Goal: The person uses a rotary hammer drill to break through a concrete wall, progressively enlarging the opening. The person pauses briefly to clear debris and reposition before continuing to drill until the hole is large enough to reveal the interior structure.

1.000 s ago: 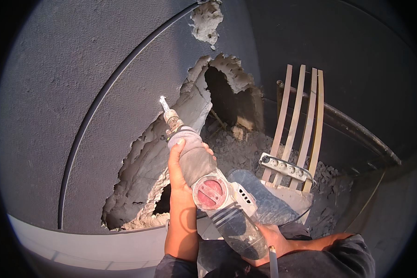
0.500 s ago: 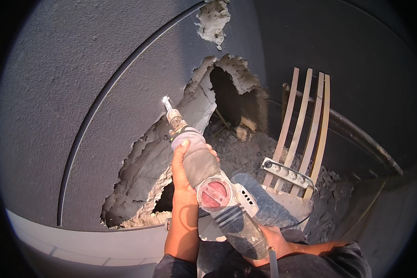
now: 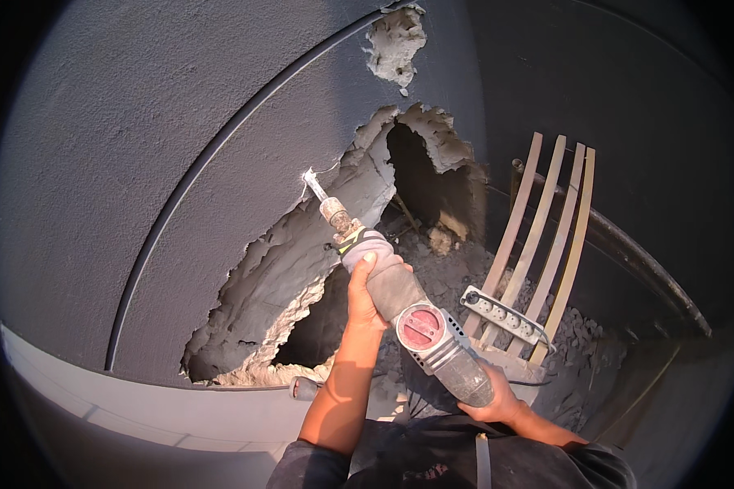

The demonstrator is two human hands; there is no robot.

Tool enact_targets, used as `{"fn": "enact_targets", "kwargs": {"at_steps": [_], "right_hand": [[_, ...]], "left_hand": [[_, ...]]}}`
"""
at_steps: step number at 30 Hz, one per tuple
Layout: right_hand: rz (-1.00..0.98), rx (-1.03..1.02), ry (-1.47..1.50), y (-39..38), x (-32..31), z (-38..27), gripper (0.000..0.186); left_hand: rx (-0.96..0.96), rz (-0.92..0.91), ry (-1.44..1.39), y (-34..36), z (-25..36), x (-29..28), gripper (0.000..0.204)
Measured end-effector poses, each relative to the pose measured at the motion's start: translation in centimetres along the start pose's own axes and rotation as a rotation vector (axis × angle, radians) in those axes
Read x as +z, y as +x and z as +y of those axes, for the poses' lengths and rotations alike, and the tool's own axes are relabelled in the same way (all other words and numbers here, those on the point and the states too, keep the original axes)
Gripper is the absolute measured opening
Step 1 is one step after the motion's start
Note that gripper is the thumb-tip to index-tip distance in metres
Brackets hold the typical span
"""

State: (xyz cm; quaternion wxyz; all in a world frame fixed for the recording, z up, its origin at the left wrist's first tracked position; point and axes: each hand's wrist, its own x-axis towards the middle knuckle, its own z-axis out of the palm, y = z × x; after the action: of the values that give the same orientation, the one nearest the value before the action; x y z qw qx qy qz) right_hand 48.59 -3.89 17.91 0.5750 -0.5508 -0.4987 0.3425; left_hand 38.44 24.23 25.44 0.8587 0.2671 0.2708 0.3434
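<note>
A dusty demolition hammer [image 3: 400, 293] with a round red cap on its side slants up and to the left in front of me. My left hand [image 3: 365, 295] is wrapped round its front barrel, thumb on top. At the rear end, my right hand [image 3: 499, 399] grips the tool, its fingers partly hidden. The chisel bit [image 3: 316, 186] meets the dark grey plastered wall [image 3: 196, 106] just outside the ragged upper-left edge of a broken hole [image 3: 420, 159]. Thin cracks run from the tip toward that edge.
Rubble [image 3: 444, 265] lies in and below the hole. Right of it, several wooden slats [image 3: 523, 224] stand upright, with a white power strip [image 3: 507, 316] across them. A long pipe [image 3: 648, 265] runs behind. Another chipped patch [image 3: 395, 47] shows higher up. A pale ledge [image 3: 122, 407] borders the wall below.
The hammer and both hands have shifted right in view, as has the wall. Cracks now show in the plaster round the chisel tip.
</note>
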Motion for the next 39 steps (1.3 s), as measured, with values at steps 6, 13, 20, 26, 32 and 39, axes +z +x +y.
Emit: {"fn": "enact_targets", "kwargs": {"at_steps": [6,13,20,26,32,39], "right_hand": [[0.057,0.058,0.040,-2.0,-0.5,-2.2,0.051],[0.016,0.306,0.236,-9.6,-3.2,-4.9,0.060],[-0.042,0.181,0.401,-5.3,-1.8,-9.2,0.039],[-0.022,0.122,0.402,-4.2,0.7,-8.4,0.041],[0.029,0.095,0.284,-3.5,1.4,-8.9,0.039],[0.032,0.170,0.301,-2.5,0.0,-12.6,0.040]], "left_hand": [[-0.012,0.041,-0.018,-1.5,-1.0,1.7,0.044],[-0.031,0.232,-0.037,-7.5,-4.0,4.8,0.044],[0.049,0.203,0.049,-7.6,-0.2,4.7,0.041],[0.063,0.243,0.116,-7.2,1.9,3.8,0.042],[0.062,0.226,0.095,-6.2,2.4,3.4,0.038],[0.049,0.206,0.052,-6.8,3.6,5.1,0.036]]}}
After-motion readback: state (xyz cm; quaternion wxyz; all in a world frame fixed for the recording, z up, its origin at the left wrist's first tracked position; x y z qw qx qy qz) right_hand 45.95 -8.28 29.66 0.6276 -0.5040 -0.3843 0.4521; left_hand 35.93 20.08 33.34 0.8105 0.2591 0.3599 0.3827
